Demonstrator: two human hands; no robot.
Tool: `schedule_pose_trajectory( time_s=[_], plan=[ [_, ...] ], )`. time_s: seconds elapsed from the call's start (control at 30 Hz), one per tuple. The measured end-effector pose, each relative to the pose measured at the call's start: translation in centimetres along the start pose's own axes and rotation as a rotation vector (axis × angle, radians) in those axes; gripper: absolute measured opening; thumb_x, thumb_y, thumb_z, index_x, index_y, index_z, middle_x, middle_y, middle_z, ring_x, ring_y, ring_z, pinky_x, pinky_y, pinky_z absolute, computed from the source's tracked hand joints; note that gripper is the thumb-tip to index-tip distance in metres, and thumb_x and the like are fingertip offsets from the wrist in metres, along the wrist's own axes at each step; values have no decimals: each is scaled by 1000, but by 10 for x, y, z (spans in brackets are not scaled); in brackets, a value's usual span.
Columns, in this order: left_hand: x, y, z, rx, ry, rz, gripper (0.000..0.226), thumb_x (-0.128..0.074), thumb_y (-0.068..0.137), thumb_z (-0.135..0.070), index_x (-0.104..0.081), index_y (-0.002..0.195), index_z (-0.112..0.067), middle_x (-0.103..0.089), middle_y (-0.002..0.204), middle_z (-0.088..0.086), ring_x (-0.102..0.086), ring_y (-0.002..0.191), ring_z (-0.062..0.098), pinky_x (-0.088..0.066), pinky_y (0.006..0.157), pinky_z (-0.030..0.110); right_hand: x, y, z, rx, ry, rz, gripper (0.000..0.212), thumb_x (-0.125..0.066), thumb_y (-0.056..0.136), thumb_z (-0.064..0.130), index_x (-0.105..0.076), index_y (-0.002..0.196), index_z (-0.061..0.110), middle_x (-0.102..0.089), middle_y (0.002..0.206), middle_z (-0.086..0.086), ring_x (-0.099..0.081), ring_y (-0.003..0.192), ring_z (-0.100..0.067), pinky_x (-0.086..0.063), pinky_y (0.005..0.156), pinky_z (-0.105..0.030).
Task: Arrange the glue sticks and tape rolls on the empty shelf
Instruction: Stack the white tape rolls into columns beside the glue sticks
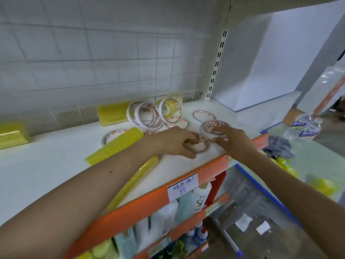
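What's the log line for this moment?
left hand: grips near tape roll | right hand: touches far tape roll | place: shelf

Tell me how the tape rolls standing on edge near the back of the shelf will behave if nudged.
The upright tape rolls stand on narrow rims, leaning on each other, so a nudge would likely tip them or set them rolling. They are thin hollow rings, so probably light. The shelf looks smooth, so they may also slide.
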State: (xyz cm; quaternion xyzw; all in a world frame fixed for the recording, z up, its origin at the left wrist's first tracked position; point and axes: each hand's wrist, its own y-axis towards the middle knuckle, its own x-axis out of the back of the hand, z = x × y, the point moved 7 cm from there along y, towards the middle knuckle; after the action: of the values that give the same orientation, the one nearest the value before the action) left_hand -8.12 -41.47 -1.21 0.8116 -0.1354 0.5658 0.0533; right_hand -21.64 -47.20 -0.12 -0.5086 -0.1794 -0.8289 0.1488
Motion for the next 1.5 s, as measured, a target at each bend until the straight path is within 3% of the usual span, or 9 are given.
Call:
schedule_pose_trajectory(
  time_s=[0.17, 0.33, 0.57, 0.77, 0.9, 1.03, 1.17, 1.3, 1.5],
  plan=[
    [-6, 17, -2, 78, 87, -1, 21, -67, 81, -31, -71, 94, -16, -70, 93, 0, -60, 84, 15, -47, 77, 31, 6, 21, -24, 93, -59, 67, 33, -59, 86, 25, -61, 118, 18, -58, 124, -14, -52, 113, -29, -42, 92, -34],
    [-2, 19, 0, 184, 60, -116, 13, -70, 78, -25, -73, 90, -20, -67, 79, -5, -60, 80, 18, -49, 74, 34, 10, 29, -31, 160, 46, 21, 24, -62, 84, 27, -69, 105, 19, -67, 109, -9, -59, 101, -25, -47, 84, -35],
    [12, 16, -6, 286, 55, -241, 22, -67, 81, -24, -71, 103, -23, -70, 102, -4, -60, 96, 16, -47, 83, 31, 22, 42, -30, 244, 170, -20, 27, -65, 82, 26, -68, 107, 18, -67, 113, -4, -59, 107, -21, -43, 89, -30],
    [30, -12, -1, 396, 24, -411, 24, -70, 79, -22, -72, 103, -20, -72, 103, 1, -63, 97, 18, -47, 83, 30, 22, 45, -1, 393, 214, -23, 27, -64, 83, 23, -67, 108, 12, -68, 111, -9, -60, 107, -24, -45, 91, -36],
    [41, -52, 13, 504, 61, -491, 27, -69, 79, -21, -70, 106, -21, -71, 105, 3, -62, 100, 22, -48, 84, 35, 12, 43, 33, 490, 261, -7, 26, -64, 83, 21, -68, 107, 12, -69, 108, -10, -62, 102, -25, -44, 88, -34],
    [56, -110, 25, 591, 77, -574, 25, -71, 78, -22, -72, 102, -21, -71, 103, 4, -63, 98, 23, -49, 84, 37, -2, 34, 86, 583, 293, 17, 20, -65, 82, 22, -72, 98, 11, -70, 95, -19, -63, 91, -35, -49, 80, -44],
    [69, -176, 39, 699, 98, -633, 25, -70, 79, -23, -72, 103, -17, -70, 105, 5, -62, 102, 20, -47, 85, 29, -15, 14, 148, 675, 320, 42, 27, -65, 82, 24, -69, 106, 13, -69, 107, -13, -62, 102, -28, -46, 88, -37],
    [71, -263, 51, 794, 132, -683, 19, -69, 80, -22, -73, 98, -17, -71, 98, 7, -62, 93, 25, -47, 79, 32, -38, -21, 218, 766, 309, 85, 27, -64, 83, 25, -69, 106, 14, -69, 108, -13, -61, 103, -29, -46, 87, -38],
    [54, -417, 75, 954, 186, -659, 23, -68, 81, -25, -71, 103, -20, -70, 104, 9, -61, 99, 29, -47, 84, 34, -84, -103, 327, 863, 309, 153, 23, -62, 84, 24, -70, 101, 10, -69, 101, -17, -62, 95, -32, -47, 80, -39]
  ],
)
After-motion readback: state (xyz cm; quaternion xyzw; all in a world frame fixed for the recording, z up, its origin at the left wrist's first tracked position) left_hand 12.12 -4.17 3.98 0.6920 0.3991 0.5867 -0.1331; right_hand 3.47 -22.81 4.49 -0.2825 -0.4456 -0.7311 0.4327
